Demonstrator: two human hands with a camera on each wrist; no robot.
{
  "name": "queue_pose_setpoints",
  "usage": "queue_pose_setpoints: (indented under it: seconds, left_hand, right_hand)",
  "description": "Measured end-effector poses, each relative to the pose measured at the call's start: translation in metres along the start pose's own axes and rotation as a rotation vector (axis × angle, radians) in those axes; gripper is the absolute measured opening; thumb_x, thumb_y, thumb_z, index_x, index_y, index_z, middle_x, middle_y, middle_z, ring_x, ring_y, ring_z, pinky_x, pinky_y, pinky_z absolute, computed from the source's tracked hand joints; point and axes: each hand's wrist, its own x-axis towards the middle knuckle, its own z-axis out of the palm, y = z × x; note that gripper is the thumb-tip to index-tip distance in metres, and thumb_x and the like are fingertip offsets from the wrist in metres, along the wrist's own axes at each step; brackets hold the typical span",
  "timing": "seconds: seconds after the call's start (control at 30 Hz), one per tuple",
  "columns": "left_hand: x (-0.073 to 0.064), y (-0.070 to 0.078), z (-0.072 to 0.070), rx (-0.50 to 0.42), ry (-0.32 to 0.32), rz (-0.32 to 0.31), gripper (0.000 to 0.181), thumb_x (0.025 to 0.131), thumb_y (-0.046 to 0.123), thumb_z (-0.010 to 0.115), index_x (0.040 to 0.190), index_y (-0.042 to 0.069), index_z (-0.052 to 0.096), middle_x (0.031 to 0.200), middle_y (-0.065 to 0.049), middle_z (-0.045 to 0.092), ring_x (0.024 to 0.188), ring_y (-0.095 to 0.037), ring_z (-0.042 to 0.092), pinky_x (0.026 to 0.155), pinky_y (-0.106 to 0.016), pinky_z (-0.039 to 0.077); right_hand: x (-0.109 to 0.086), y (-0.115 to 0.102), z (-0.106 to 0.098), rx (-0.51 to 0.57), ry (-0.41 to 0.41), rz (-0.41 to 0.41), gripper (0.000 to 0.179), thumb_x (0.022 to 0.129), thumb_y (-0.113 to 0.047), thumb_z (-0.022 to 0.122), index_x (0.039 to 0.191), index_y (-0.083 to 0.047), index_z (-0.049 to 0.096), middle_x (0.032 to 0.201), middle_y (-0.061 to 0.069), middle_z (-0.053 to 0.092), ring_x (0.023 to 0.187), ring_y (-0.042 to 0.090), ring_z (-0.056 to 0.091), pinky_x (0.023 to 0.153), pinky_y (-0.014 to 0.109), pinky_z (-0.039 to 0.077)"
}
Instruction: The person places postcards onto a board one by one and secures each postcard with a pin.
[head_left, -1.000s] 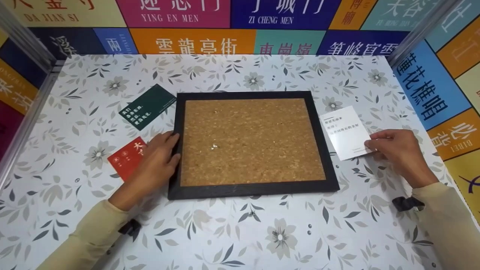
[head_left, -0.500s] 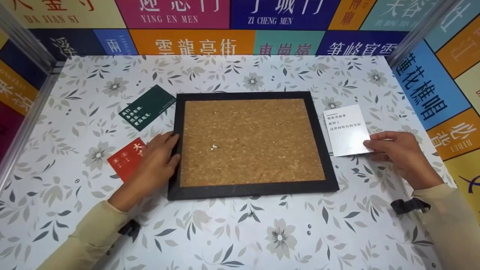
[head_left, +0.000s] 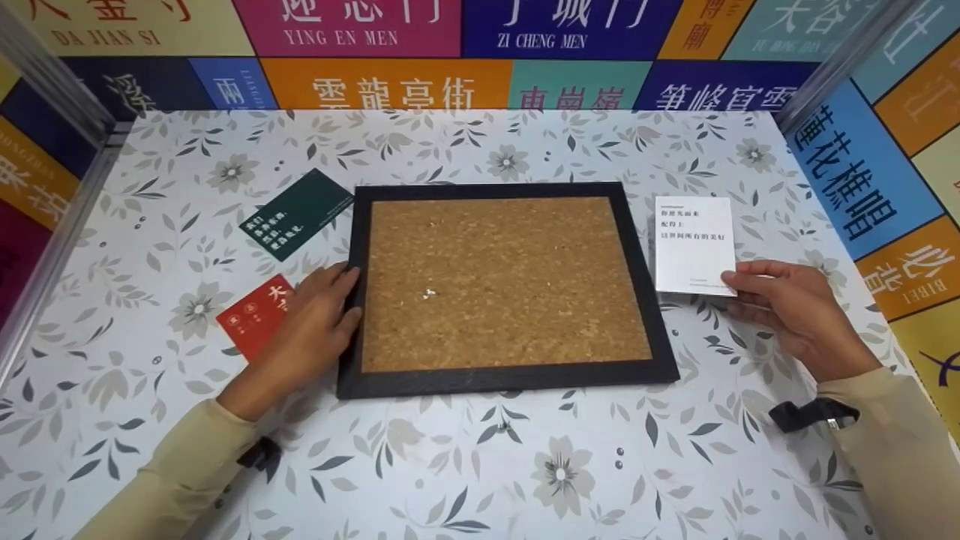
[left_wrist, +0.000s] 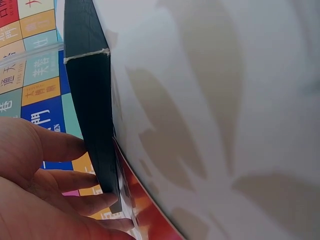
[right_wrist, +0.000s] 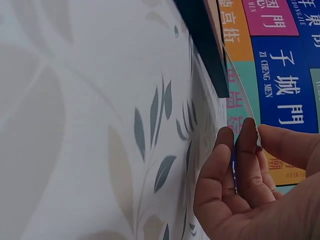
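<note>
A black-framed cork board [head_left: 502,285] lies flat in the middle of the table in the head view. My left hand [head_left: 311,315] rests against its left edge, partly covering a red card [head_left: 253,315]. In the left wrist view, fairly straight fingers [left_wrist: 75,150] touch the side of the black frame [left_wrist: 90,100]. Right of the board, my right hand [head_left: 795,315] pinches a white printed card [head_left: 694,244] by its lower right corner. That card is raised above the table and stands nearly square to me. From the right wrist, the card [right_wrist: 242,85] shows edge-on between thumb and fingers.
A dark green card [head_left: 296,215] lies at an angle by the board's upper left corner. The table [head_left: 420,465] wears a white floral covering. Colourful panels with large characters [head_left: 390,90] rise behind it and along both sides.
My right hand has lifted the white card and turned it from a tilt to nearly upright, moving it slightly away from me. The left hand and the cork board have stayed put.
</note>
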Motion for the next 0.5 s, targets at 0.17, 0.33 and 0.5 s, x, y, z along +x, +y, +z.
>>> queue_pose_setpoints:
  seconds: [0.17, 0.33, 0.5]
  left_hand:
    - [-0.002, 0.015, -0.009, 0.013, -0.059, -0.055, 0.061, 0.108, 0.006, 0.062, 0.163, -0.011, 0.041, 0.169, -0.032, 0.038, 0.157, -0.051, 0.032, 0.129, -0.068, 0.022]
    - [-0.002, 0.014, -0.008, 0.013, -0.068, -0.067, 0.062, 0.109, 0.006, 0.062, 0.164, -0.010, 0.040, 0.170, -0.031, 0.036, 0.159, -0.050, 0.031, 0.130, -0.068, 0.022]
    - [-0.003, 0.023, -0.013, 0.011, -0.092, -0.082, 0.061, 0.109, 0.005, 0.060, 0.164, -0.011, 0.038, 0.171, -0.033, 0.034, 0.159, -0.051, 0.029, 0.131, -0.068, 0.020]
  right_hand:
    - [-0.002, -0.001, 0.006, 0.018, -0.008, 0.017, 0.009, 0.098, -0.008, 0.085, 0.099, -0.013, 0.077, 0.093, 0.001, 0.082, 0.084, 0.016, 0.079, 0.075, 0.027, 0.066]
    - [-0.006, 0.000, 0.012, 0.035, -0.028, -0.006, 0.008, 0.098, -0.005, 0.083, 0.099, -0.012, 0.077, 0.094, 0.001, 0.082, 0.085, 0.016, 0.079, 0.074, 0.027, 0.066]
    - [-0.007, 0.000, 0.018, 0.058, -0.041, 0.008, 0.008, 0.098, -0.005, 0.083, 0.100, -0.011, 0.078, 0.097, 0.002, 0.083, 0.086, 0.015, 0.079, 0.075, 0.026, 0.065]
